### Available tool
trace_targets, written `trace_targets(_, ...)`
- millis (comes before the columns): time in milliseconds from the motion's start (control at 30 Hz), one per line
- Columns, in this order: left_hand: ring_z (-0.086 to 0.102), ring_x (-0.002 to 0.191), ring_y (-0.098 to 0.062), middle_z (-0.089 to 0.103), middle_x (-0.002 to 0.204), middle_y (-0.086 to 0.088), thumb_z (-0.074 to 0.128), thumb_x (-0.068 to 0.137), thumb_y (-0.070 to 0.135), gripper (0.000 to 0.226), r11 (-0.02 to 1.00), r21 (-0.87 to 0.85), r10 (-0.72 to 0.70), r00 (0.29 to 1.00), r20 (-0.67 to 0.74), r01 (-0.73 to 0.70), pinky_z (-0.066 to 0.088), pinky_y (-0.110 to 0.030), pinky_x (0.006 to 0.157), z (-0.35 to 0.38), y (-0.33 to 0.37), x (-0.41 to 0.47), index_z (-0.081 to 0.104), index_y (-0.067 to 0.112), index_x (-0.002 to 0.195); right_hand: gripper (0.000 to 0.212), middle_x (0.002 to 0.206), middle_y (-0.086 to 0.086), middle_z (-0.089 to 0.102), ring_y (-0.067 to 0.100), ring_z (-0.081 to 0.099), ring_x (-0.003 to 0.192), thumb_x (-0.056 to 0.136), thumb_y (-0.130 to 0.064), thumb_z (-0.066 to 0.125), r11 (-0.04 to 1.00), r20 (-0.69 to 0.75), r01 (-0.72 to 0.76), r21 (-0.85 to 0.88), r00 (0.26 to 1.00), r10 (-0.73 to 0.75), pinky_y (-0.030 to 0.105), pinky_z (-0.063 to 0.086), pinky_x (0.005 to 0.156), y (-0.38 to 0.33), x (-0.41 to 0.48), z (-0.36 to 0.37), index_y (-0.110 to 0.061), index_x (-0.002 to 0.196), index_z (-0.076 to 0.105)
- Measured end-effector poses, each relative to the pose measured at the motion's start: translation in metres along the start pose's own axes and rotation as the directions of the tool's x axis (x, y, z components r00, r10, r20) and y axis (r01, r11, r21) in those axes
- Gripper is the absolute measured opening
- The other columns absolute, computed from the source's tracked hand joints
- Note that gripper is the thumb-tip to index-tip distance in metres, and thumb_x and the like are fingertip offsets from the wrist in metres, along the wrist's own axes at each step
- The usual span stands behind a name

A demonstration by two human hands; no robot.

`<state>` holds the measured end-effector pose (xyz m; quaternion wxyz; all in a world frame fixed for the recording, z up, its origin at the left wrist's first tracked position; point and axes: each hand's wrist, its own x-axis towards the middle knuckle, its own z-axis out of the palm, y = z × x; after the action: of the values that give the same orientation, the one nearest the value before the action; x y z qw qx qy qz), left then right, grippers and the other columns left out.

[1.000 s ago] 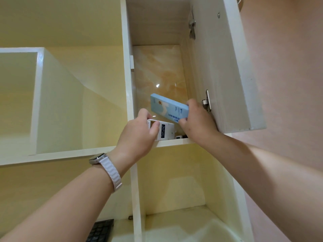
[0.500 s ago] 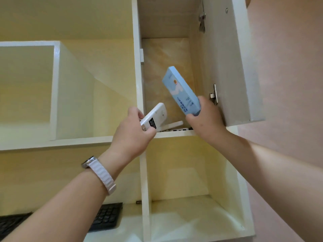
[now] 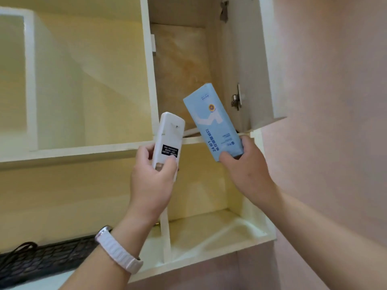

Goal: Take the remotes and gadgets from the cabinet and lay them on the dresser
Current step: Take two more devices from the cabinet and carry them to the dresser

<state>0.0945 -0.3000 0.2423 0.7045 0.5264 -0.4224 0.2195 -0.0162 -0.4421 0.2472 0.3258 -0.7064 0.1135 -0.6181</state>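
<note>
My left hand [image 3: 151,181] grips a white remote [image 3: 168,139] by its lower end, back side with a black label facing me. My right hand [image 3: 245,164] holds a light blue box [image 3: 213,122] with dark blue print by its lower end, tilted up to the left. Both are out in front of the open cabinet compartment [image 3: 180,80]. Another white item [image 3: 191,132] lies on that compartment's floor, mostly hidden behind the remote and the box.
The cabinet door [image 3: 247,59] stands open to the right with its hinges showing. Open cream shelves spread left and below. A black keyboard [image 3: 41,256] lies on a lower shelf at bottom left. A pink wall fills the right.
Both hands have pulled back and down out of the compartment, carrying the remote and the blue box. The remote and box now stand more upright.
</note>
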Motion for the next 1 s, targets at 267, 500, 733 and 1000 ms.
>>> trace_targets(267, 0.073, 0.076, -0.018, 0.069, 0.093, 0.003, 0.061, 0.091, 0.010, 0.022, 0.937, -0.275, -0.151, 0.960, 0.236, 0.215, 0.058, -0.052, 0.074, -0.010, -0.038, -0.047, 0.051, 0.026, 0.103, 0.014, 0.087, -0.009, 0.067, 0.013, 0.065, 0.077, 0.082, -0.016, 0.062, 0.973, -0.069, -0.217, -0.081, 0.975, 0.212, 0.021, 0.049, 0.060, 0.004, -0.073, -0.003, -0.027, 0.091, 0.056)
trace_targets(500, 0.072, 0.081, -0.024, 0.071, 0.093, 0.001, 0.067, 0.084, 0.020, 0.023, 0.845, -0.384, -0.195, 0.883, 0.428, 0.373, 0.057, -0.055, 0.074, -0.021, -0.072, -0.097, 0.051, 0.028, 0.099, 0.016, 0.088, -0.009, 0.072, 0.017, 0.069, 0.084, 0.075, -0.022, 0.062, 0.913, -0.290, -0.366, -0.181, 0.907, 0.307, 0.051, 0.058, 0.075, 0.009, -0.158, 0.002, -0.029, 0.090, 0.060)
trace_targets(733, 0.072, 0.078, -0.029, 0.070, 0.094, -0.005, 0.063, 0.089, 0.004, 0.025, 0.643, -0.471, -0.202, 0.726, 0.657, 0.605, 0.059, -0.044, 0.069, -0.020, -0.076, -0.156, 0.050, 0.023, 0.099, 0.018, 0.091, -0.003, 0.073, 0.028, 0.069, 0.086, 0.077, -0.017, 0.061, 0.829, -0.477, -0.497, -0.256, 0.811, 0.339, 0.057, 0.056, 0.075, -0.013, -0.236, -0.016, -0.027, 0.091, 0.059)
trace_targets(1000, 0.071, 0.080, -0.013, 0.072, 0.089, 0.007, 0.064, 0.088, 0.004, 0.030, 0.535, -0.365, -0.166, 0.518, 0.839, 0.762, 0.057, -0.034, 0.066, -0.040, -0.041, -0.240, 0.052, 0.028, 0.102, 0.018, 0.091, -0.001, 0.072, 0.028, 0.070, 0.087, 0.083, -0.011, 0.062, 0.698, -0.702, -0.689, -0.195, 0.595, 0.392, 0.059, 0.055, 0.079, -0.061, -0.353, -0.055, -0.023, 0.096, 0.059)
